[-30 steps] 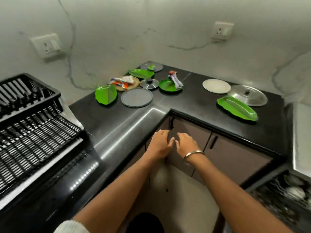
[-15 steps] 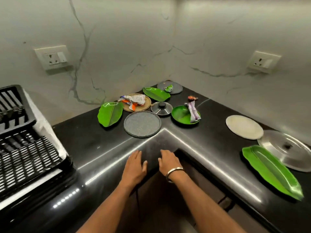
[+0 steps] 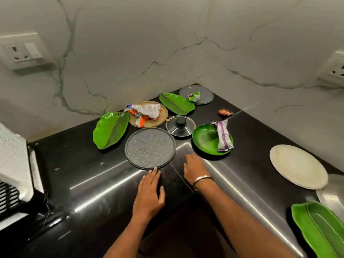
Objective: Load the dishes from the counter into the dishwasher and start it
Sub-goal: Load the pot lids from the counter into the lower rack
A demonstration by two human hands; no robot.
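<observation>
Reaching out over the dark desk [image 3: 78, 175], both hands hold nothing in the single head view, and by my reading the step in hand is the very first pickup, with no dish lifted yet. The left hand [image 3: 149, 194] lies flat, fingers straight and together, its fingertips [image 3: 153, 171] right at the near rim of the speckled grey plate [image 3: 150, 147] (whether they touch it I cannot tell). The right hand [image 3: 195, 169], also relaxed and spread low over the desk, sits just right of that plate and just short of the round green plate [image 3: 206, 141], which carries a purple wrapper [image 3: 223, 135].

Beyond the fingers lie a steel lid [image 3: 180, 126], a leaf-shaped green plate [image 3: 110, 130] to the left, and a woven plate [image 3: 149, 114] bearing a crumpled packet [image 3: 143, 112]. Farther back lie another green leaf plate [image 3: 176, 103] and a grey plate [image 3: 202, 94]. Well off to the right of the right hand sits a cream plate [image 3: 297, 167].

The next move likely calls for sliding fingers under the grey plate's thin rim; the wrappers probably need clearing off before those dishes go into the rack.
</observation>
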